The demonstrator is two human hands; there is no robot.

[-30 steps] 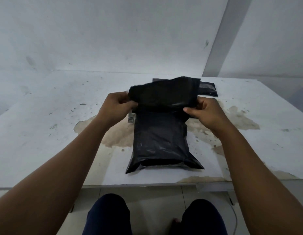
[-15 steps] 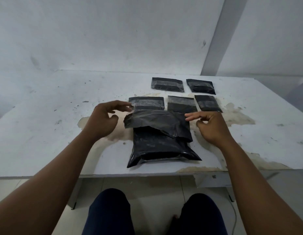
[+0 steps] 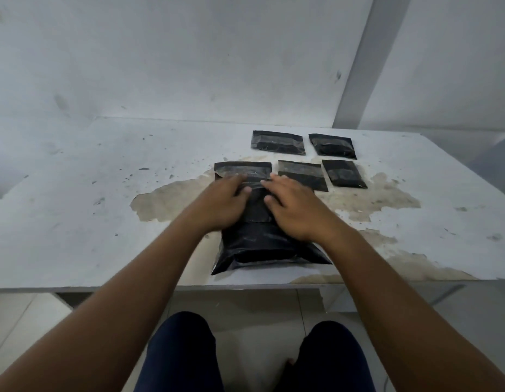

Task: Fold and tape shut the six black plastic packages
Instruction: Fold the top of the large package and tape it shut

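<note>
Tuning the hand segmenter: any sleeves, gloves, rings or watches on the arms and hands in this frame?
None visible. Both forearms are bare up to the frame edge, with no sleeves showing. The left hand and right hand wear no gloves, rings, watch or bands on the sides visible here.

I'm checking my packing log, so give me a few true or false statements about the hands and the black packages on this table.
1. Both hands press flat on the nearest package. True: the left hand and right hand lie on it with fingers straight.
2. Five smaller packages lie beyond it. True, for example the far left one.
3. The right hand holds a tape roll. False: it holds nothing.
4. The nearest package hangs off the table. False: it lies wholly on top.
5. The tabletop is spotless. False: a brown stain spreads across it.
</note>
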